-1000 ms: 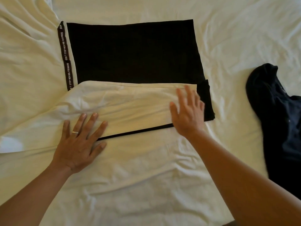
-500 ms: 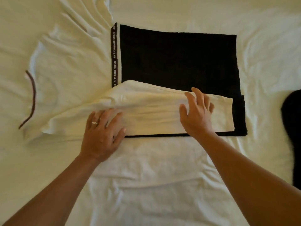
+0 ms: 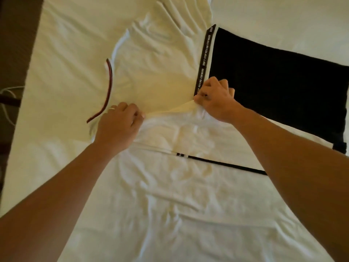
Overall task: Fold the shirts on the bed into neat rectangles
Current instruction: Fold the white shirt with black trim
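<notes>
- Shirt (image 3: 160, 72), white with a black panel (image 3: 279, 87), lies spread on the bed (image 3: 62, 53).
- Left hand (image 3: 119, 127) pinches the white cloth near the dark red collar trim (image 3: 109, 87).
- Right hand (image 3: 215, 101) grasps a bunched fold beside the lettered stripe (image 3: 204, 57).
</notes>
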Tool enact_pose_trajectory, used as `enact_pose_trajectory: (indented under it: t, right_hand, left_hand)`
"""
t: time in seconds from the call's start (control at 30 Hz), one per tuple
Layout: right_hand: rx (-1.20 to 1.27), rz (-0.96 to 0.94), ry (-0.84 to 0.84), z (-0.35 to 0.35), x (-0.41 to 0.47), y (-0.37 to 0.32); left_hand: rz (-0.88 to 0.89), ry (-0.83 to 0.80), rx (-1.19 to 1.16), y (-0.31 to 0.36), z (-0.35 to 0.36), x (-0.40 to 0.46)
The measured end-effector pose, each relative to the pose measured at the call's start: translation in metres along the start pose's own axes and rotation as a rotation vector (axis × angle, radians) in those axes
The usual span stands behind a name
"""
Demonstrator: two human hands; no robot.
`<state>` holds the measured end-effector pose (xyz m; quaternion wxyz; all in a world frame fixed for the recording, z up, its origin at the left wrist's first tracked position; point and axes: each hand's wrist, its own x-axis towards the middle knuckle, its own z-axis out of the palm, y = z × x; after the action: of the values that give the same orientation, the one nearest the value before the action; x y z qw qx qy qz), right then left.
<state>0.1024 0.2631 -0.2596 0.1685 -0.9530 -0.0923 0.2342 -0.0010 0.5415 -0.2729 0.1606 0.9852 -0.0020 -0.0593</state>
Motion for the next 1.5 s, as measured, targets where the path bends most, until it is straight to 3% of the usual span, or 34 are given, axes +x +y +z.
enact_pose_trajectory:
  t: [0.17,0.37,0.53,0.6,0.7,0.83,0.9,0.97,1.07,1.17,1.5]
  right_hand:
    - [-0.156,0.009,0.055,0.005,0.005,0.009]
    - [-0.359,0.012,0.119,0.012,0.008,0.012]
    - [-0.265,-0.038,0.402,0.024,-0.021,-0.003]
    - [-0.282,-0.182,0.349,0.034,-0.039,-0.012]
    - [-0.390,-0.291,0.121,0.051,-0.059,-0.014]
    - [-0.376,-0.217,-0.057,0.064,-0.068,-0.001]
    - [-0.350,-0.208,-0.019,0.064,-0.073,-0.003]
    - [-0.310,-0.201,0.048,0.063,-0.084,-0.006]
    - [-0.250,-0.217,0.090,0.065,-0.112,0.009]
    - [-0.269,-0.201,0.048,0.071,-0.151,0.050]
    - [-0.346,0.212,0.208,0.054,-0.239,0.182]
  left_hand:
    - [0.048,-0.059,-0.131,-0.021,-0.003,-0.003]
    - [0.013,-0.134,-0.020,-0.035,-0.012,0.000]
    - [0.040,-0.037,-0.031,-0.042,-0.008,-0.005]
    - [0.019,-0.031,-0.091,-0.041,-0.008,-0.006]
    - [0.076,-0.021,-0.035,-0.049,-0.010,-0.002]
    - [0.071,0.026,0.154,-0.048,-0.014,0.000]
    - [0.110,0.146,0.281,-0.024,-0.011,-0.008]
    - [0.285,0.196,0.271,0.006,-0.002,-0.023]
    - [0.478,-0.045,0.255,0.034,0.021,-0.044]
    - [0.370,-0.218,0.271,0.045,0.031,-0.051]
    - [0.496,-0.210,0.419,0.037,0.029,-0.045]
